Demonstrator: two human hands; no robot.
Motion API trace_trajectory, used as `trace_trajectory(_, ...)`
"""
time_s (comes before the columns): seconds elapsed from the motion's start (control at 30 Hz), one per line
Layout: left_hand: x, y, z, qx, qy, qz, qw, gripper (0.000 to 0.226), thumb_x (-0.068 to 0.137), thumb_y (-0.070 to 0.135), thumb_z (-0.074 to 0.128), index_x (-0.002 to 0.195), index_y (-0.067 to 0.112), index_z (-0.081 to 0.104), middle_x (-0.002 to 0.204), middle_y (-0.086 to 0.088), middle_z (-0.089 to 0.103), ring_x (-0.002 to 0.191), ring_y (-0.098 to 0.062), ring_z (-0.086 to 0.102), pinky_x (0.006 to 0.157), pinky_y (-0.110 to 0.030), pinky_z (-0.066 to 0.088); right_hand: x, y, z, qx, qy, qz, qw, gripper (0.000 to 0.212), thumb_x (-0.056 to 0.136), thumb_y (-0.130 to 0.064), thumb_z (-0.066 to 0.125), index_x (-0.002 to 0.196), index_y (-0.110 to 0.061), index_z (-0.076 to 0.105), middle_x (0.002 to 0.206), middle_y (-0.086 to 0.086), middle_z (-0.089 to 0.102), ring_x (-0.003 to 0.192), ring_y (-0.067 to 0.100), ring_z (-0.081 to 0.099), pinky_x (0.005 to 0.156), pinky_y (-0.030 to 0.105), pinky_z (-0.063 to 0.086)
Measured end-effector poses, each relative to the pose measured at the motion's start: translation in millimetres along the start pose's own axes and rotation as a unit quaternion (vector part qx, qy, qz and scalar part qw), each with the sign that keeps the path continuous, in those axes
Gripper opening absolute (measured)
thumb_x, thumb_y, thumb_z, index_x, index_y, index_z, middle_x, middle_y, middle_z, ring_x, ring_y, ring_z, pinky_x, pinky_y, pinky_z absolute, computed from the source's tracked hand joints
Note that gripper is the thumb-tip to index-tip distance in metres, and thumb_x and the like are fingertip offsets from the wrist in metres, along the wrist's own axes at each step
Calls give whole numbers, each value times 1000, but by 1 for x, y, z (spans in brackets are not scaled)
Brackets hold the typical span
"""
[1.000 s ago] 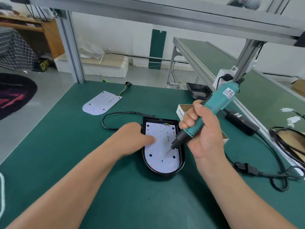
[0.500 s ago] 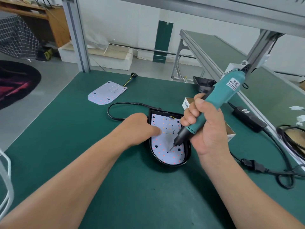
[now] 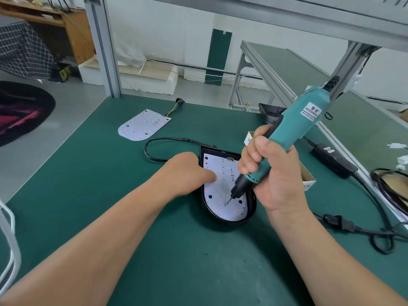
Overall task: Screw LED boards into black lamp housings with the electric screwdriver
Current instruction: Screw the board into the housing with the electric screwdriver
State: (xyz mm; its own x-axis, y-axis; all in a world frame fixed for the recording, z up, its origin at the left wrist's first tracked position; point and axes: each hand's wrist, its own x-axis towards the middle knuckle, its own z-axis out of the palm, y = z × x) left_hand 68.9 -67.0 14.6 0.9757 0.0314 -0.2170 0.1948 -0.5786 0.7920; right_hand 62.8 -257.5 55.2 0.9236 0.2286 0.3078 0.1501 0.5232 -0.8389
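R hand [image 3: 271,173] fingers curl round electric screwdriver [image 3: 295,127], bit tip on LED board [image 3: 220,191] seated in black lamp housing [image 3: 251,208] on bench [image 3: 110,195], L hand [image 3: 185,171] fingertips pressed together pin board flat; keep bit square to board, steady downforce.

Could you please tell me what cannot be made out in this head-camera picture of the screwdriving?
Head view, whether a screw sits under the electric screwdriver bit: too small to tell.
Head view, contents of the cardboard box: hidden by the right hand.
Head view, left rim of the black lamp housing: covered by the left hand.
Head view, small print on the tool's label: too small to read.
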Motion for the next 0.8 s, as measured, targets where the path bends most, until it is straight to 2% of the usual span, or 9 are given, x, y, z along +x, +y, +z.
trace_trajectory(0.13,0,3,0,17,9,-7,1000,47,72,43,76,72,20,35,66,1,35,62,-22,32,62,-36,26,-3,0,4,-24,-39,-11,999,7,87,-14,63,89,-18,58,65,2,38,49,18,43,54,29,42)
trace_trajectory(0.33,-1,4,0,29,10,-9,999,49,73,42,76,70,20,32,67,0,34,63,-23,31,62,-38,26,-2,-1,5,-39,-92,3,995,14,85,-12,64,81,-17,51,63,2,40,48,20,43,55,30,44)
trace_trajectory(0.43,-2,5,-1,28,4,-11,1000,47,71,44,75,70,20,34,66,1,35,62,-23,32,62,-36,26,-2,-2,4,-24,-104,7,994,11,83,-11,66,85,-15,56,61,2,41,51,21,45,57,33,45)
trace_trajectory(0.53,-2,5,-1,24,0,-11,1000,46,71,44,75,68,22,35,64,4,36,59,-22,33,61,-35,26,-2,-5,1,11,-116,18,993,28,78,-20,86,96,-15,65,62,1,45,56,21,47,60,34,47)
trace_trajectory(0.6,-2,5,-2,25,4,-9,1000,46,72,43,76,68,22,35,64,4,36,58,-21,32,60,-35,26,-1,-7,0,19,-115,13,993,36,76,-30,91,98,-15,67,63,2,47,58,21,49,62,34,48)
trace_trajectory(0.7,-3,5,-3,24,-7,-11,1000,43,69,44,73,70,21,37,65,2,37,60,-22,32,61,-36,26,-2,-12,-1,-4,-94,-19,995,29,79,-22,86,100,-15,67,64,3,46,59,22,49,63,34,47)
trace_trajectory(0.8,-5,5,-5,25,-21,-7,999,39,68,48,70,73,21,43,69,1,39,64,-20,34,64,-38,27,2,-20,-8,28,-74,-63,995,18,91,-20,76,104,-17,64,68,-1,46,62,18,47,65,32,46)
